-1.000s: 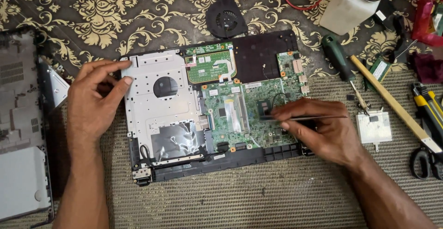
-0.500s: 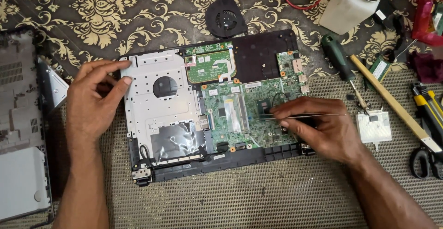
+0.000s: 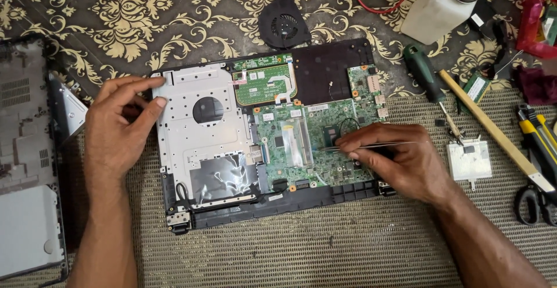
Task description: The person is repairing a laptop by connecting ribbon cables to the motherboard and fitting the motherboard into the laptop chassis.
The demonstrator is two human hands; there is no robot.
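- My right hand pinches thin metal tweezers, their long axis running three to nine o'clock, tips on the green circuit board of the opened black laptop base.
- My left hand, fingers spread and gripping nothing, presses the laptop's nine o'clock edge, farther from the tips.

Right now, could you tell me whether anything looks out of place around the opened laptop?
Yes: the cooling fan lies loose on the patterned cloth behind the laptop chassis, away from the green motherboard. A small metal plate also lies apart at right.
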